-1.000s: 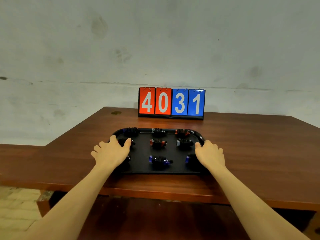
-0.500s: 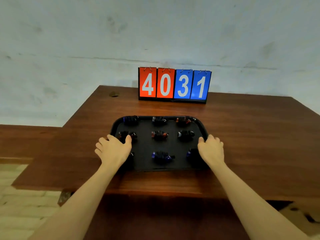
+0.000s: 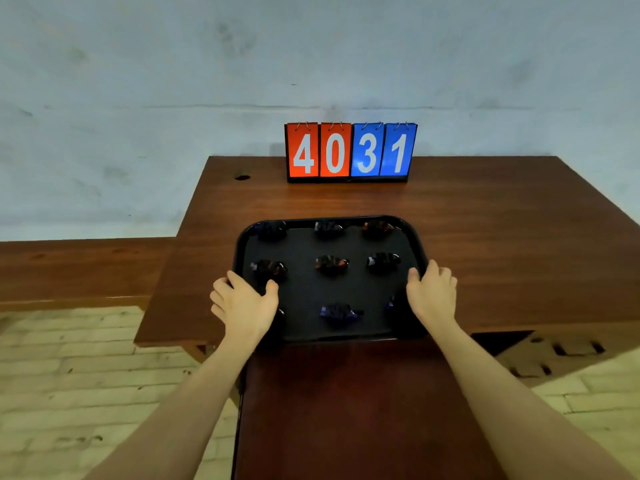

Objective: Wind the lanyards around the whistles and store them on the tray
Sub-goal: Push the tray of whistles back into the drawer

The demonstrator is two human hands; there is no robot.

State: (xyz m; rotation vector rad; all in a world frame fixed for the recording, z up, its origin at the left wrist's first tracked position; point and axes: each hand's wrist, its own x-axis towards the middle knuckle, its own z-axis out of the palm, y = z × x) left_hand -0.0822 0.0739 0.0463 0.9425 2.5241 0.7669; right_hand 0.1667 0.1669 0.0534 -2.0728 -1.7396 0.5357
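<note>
Head view: a brown wooden table (image 3: 485,237) stands against a pale, stained wall (image 3: 173,64), over a brick floor (image 3: 69,375). A scoreboard (image 3: 350,152) reads 4031. Both hands, left (image 3: 244,306) and right (image 3: 433,296), grip with curled fingers the black tray (image 3: 420,251) of wound whistles (image 3: 331,264).

Nine wound whistles (image 3: 331,264), one black tray (image 3: 420,249), one four-digit scoreboard (image 3: 350,152), two hands (image 3: 244,305).

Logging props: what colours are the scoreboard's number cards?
Head view: scoreboard shows two red cards, two blue.
</note>
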